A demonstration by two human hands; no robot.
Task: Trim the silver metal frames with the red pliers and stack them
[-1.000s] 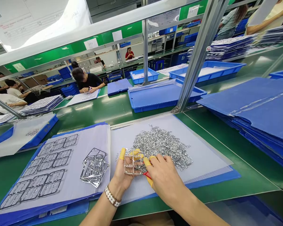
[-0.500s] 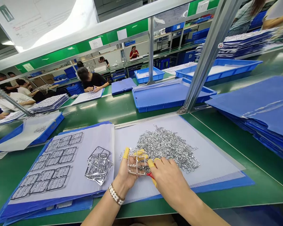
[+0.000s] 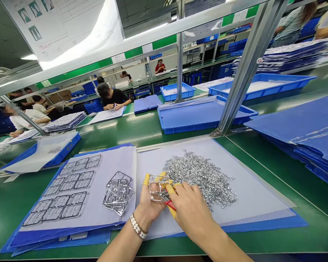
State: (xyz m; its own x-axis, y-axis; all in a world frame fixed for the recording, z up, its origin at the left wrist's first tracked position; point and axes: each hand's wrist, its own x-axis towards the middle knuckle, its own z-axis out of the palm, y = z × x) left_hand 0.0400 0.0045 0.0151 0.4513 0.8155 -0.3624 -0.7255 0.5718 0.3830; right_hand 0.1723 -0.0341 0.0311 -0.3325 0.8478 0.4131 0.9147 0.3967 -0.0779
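Note:
My left hand (image 3: pixel 149 202), with yellow finger covers and a bracelet at the wrist, holds a shiny silver frame (image 3: pixel 152 197) with thin crossbars. Red-handled cutters (image 3: pixel 170 204) are gripped in my right hand (image 3: pixel 190 207), their jaws inside the lower part of that frame. Behind and right of both hands lies a large heap of small silver pieces (image 3: pixel 199 174) on a white sheet (image 3: pixel 251 196). To the left, a loose pile of silver frames (image 3: pixel 118 193) rests on another white sheet, with rows of dark-edged frames (image 3: pixel 62 207) beside it.
Blue trays (image 3: pixel 191 116) stand beyond a metal post (image 3: pixel 246 72). A stack of blue sheets (image 3: pixel 303 123) is at the right, and a blue tray with white paper (image 3: pixel 68 147) at the left. Several people sit at benches farther back, one in black (image 3: pixel 116 97).
The view has shifted, so the bench scene sits slightly lower and farther right. The cutters have moved left within the frame, deeper among its bars. Both hands keep their hold.

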